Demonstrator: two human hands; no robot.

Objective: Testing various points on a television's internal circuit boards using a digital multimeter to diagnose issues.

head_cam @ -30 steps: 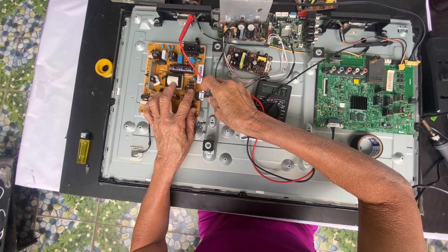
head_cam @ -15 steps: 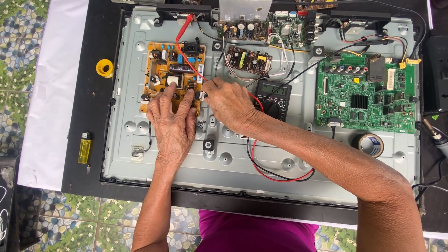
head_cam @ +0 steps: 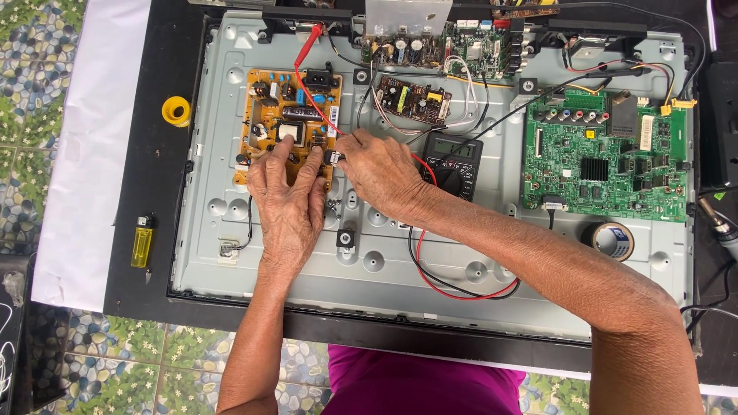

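My left hand (head_cam: 288, 196) lies flat on the lower part of the orange power board (head_cam: 288, 115), fingers spread over its parts. Beside it, my right hand (head_cam: 377, 173) pinches a small connector at the board's right edge, fingers closed on it. A red probe lead (head_cam: 311, 92) runs from the top over the board and under my right hand. Just right of that hand sits a black multimeter (head_cam: 455, 154). Everything rests on the grey metal back panel (head_cam: 461, 253) of an opened flat screen.
A green main board (head_cam: 603, 157) is fixed at the right, with smaller boards (head_cam: 411, 100) along the top. A tape roll (head_cam: 613, 240) lies below the green board. A yellow lighter (head_cam: 141, 242) and a yellow tape ring (head_cam: 176, 111) lie on the black frame at left.
Both hands have stayed on the orange board with only slight finger shifts. My right hand's fingers have closed in a little toward the board's right edge.
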